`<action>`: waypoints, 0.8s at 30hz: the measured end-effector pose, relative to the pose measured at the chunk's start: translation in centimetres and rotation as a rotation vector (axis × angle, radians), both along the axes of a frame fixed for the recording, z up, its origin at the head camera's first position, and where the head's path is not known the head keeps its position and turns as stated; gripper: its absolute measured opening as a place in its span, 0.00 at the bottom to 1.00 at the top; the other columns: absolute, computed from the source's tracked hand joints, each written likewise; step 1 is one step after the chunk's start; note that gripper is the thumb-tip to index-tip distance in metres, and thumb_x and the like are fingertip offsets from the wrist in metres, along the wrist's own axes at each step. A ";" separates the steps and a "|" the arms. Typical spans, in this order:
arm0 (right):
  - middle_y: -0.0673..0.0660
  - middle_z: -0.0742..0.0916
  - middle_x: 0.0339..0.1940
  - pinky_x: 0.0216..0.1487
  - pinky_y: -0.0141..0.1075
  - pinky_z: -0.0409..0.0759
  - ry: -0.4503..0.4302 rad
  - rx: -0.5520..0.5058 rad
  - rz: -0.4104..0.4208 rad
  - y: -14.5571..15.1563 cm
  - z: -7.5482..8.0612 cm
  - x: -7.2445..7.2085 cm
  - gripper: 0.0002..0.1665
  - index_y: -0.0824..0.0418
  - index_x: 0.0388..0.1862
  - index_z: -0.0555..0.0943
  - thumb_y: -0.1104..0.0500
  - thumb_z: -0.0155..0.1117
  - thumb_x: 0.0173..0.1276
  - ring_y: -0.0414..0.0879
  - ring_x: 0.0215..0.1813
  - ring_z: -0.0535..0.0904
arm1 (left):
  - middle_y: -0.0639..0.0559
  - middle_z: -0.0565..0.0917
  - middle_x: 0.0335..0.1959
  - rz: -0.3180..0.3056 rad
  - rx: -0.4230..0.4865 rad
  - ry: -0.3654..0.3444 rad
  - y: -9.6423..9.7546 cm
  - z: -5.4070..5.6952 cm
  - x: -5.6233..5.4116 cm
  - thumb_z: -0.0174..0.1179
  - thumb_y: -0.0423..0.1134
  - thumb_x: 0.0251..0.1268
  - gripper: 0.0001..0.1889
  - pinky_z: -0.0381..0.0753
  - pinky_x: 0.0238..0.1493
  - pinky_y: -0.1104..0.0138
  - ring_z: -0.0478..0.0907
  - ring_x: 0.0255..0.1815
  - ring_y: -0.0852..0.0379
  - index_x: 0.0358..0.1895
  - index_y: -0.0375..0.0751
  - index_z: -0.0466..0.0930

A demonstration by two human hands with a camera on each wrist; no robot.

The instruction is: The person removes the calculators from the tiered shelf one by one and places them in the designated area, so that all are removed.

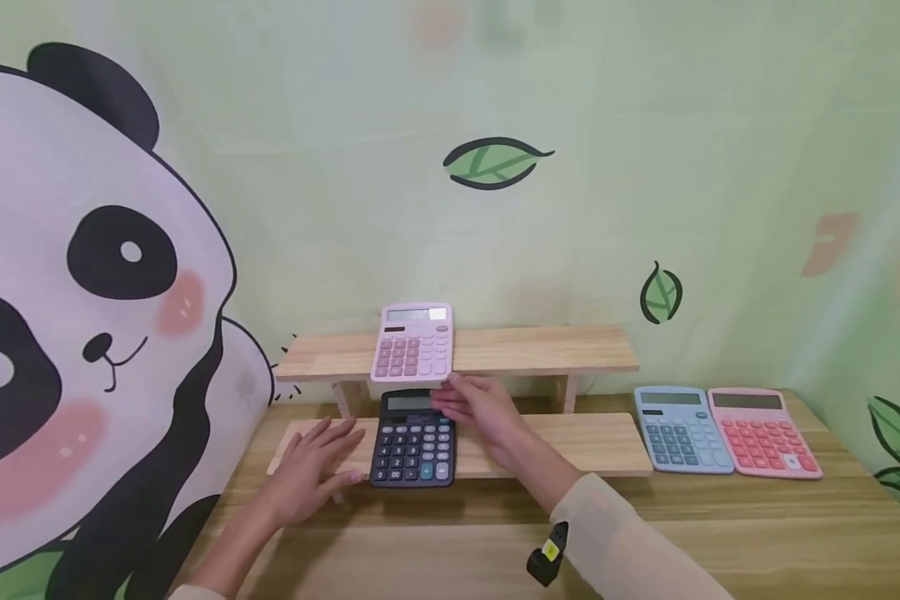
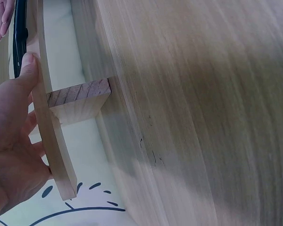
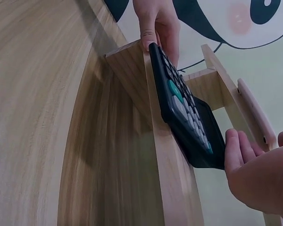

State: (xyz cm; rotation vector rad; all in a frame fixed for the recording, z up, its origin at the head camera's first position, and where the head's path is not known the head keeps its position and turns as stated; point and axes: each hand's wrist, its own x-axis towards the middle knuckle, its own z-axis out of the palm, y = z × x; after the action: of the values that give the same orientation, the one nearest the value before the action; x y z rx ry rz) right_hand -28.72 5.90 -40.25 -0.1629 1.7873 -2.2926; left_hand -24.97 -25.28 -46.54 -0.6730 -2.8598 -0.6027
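A black calculator (image 1: pixel 412 446) lies tilted on the lower wooden shelf (image 1: pixel 555 442), its near end overhanging the front edge. My left hand (image 1: pixel 311 467) rests on that shelf just left of it, fingers spread and the thumb at the front edge. At the calculator's upper right side, my right hand (image 1: pixel 492 415) has its straight fingers against the casing. In the right wrist view those fingertips (image 3: pixel 232 146) meet the far end of the black calculator (image 3: pixel 186 113). Just above this hand, a light pink calculator (image 1: pixel 414 346) leans on the upper shelf (image 1: pixel 540 350).
On the table (image 1: pixel 390 558) to the right lie a blue calculator (image 1: pixel 682 429) and a coral-keyed pink calculator (image 1: pixel 763 433), side by side. Short wooden legs (image 2: pixel 80 96) hold the shelves up. Behind stands a green backdrop (image 1: pixel 330 208) with a printed panda.
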 end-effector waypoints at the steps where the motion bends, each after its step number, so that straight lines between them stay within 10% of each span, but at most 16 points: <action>1: 0.74 0.84 0.63 0.68 0.46 0.81 -0.001 -0.006 -0.002 0.1 0.0 0.0 0.26 0.76 0.69 0.75 0.55 0.54 0.87 0.62 0.65 0.84 | 0.44 0.68 0.81 -0.001 0.001 -0.001 0.1 0.0 0.0 0.66 0.59 0.72 0.35 0.47 0.72 0.21 0.55 0.83 0.28 0.77 0.47 0.75; 24: 0.70 0.87 0.60 0.70 0.47 0.79 -0.039 -0.038 0.089 0.5 0.1 -0.6 0.24 0.73 0.69 0.75 0.57 0.54 0.86 0.59 0.64 0.85 | 0.43 0.66 0.82 0.015 -0.002 -0.026 0.3 0.0 -0.1 0.66 0.58 0.73 0.35 0.44 0.73 0.21 0.53 0.83 0.28 0.77 0.46 0.74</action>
State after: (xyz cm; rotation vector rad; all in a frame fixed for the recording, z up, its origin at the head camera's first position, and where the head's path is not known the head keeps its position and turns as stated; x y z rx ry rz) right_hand -29.34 6.36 -40.16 -0.1990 1.6836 -2.2534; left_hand -25.07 -24.99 -46.51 -0.6478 -2.8869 -0.6113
